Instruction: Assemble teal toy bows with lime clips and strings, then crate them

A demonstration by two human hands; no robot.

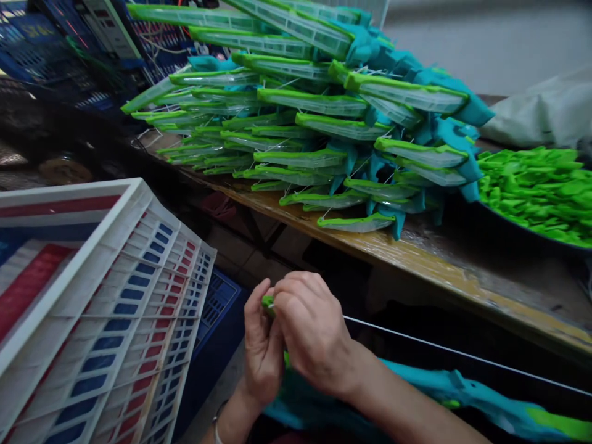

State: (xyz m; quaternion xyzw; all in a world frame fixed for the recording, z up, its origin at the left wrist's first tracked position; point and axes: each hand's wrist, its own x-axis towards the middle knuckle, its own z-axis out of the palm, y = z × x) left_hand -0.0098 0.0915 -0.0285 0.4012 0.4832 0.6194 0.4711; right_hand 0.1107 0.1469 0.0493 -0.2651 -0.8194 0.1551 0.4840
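Observation:
My left hand (261, 354) is closed around a bright green plastic end piece (267, 301), whose tip shows between thumb and fingers. Against it, my right hand (312, 333) is closed, its fingertips pinched at the green tip where a bit of white string shows. The white string (462, 354) stretches from behind my right hand to the right edge. Below my right forearm lies a long teal plastic body (416, 374) with green parts, partly hidden by the arm. How the string meets the green tip is covered by my fingers.
Stacked teal-and-green plastic pieces with clear panels and strings (314, 157) fill the wooden bench (416, 259). Loose green parts (536, 191) lie in a dark container at right. A white plastic crate (134, 308) stands at left, beside a blue crate (217, 314).

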